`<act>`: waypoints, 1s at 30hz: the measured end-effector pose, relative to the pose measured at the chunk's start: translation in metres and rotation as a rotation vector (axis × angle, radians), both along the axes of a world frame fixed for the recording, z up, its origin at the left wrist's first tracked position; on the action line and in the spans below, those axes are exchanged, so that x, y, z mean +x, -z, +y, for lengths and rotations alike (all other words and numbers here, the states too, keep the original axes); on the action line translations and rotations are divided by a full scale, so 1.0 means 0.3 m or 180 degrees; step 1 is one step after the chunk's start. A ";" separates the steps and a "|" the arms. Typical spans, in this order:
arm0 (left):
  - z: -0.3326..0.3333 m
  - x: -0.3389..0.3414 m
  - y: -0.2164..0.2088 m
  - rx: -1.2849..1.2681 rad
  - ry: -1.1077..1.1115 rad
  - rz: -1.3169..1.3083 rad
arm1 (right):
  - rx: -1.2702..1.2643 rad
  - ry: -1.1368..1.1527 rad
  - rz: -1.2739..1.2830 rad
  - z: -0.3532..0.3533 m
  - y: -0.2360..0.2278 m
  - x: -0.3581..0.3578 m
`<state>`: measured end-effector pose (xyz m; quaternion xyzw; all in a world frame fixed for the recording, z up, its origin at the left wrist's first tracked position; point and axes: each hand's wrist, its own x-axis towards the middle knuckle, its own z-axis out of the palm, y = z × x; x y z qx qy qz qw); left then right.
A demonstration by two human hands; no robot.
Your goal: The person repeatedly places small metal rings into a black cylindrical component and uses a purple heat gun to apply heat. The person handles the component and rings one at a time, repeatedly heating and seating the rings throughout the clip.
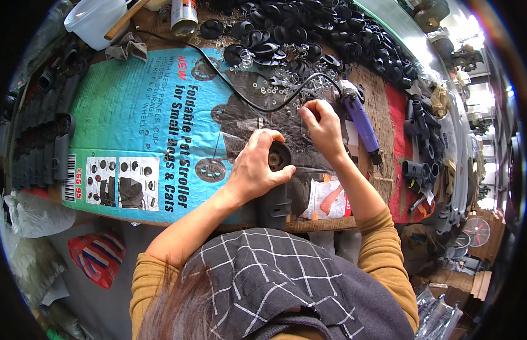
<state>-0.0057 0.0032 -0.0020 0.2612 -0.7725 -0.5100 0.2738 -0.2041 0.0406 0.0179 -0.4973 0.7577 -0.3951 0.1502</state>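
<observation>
My left hand [257, 165] curls its fingers and thumb around a black round plastic part [280, 154] with a recessed hub, seen from above. Below that part, a dark grey plastic tube piece [274, 207] lies near the table's front edge. My right hand [323, 126] is raised to the right of the round part, thumb and fingertips pinched together; anything between them is too small to make out. Close to the right hand lies a purple electric screwdriver [361, 122], its black cable [246, 101] looping back across the table.
Black round plastic parts [269, 48] are heaped at the back, with small washers and screws [274, 88] before them. Dark tube pieces stand in rows [54, 141] at left and lie piled [419, 127] at right. A blue printed sheet [139, 102] covers the tabletop. A spray can [184, 22] stands behind.
</observation>
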 end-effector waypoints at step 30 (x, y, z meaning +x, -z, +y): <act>0.026 -0.084 0.007 -0.0032 0.0067 0.0064 | 0.0325 0.0319 0.1549 -0.038 0.091 -0.214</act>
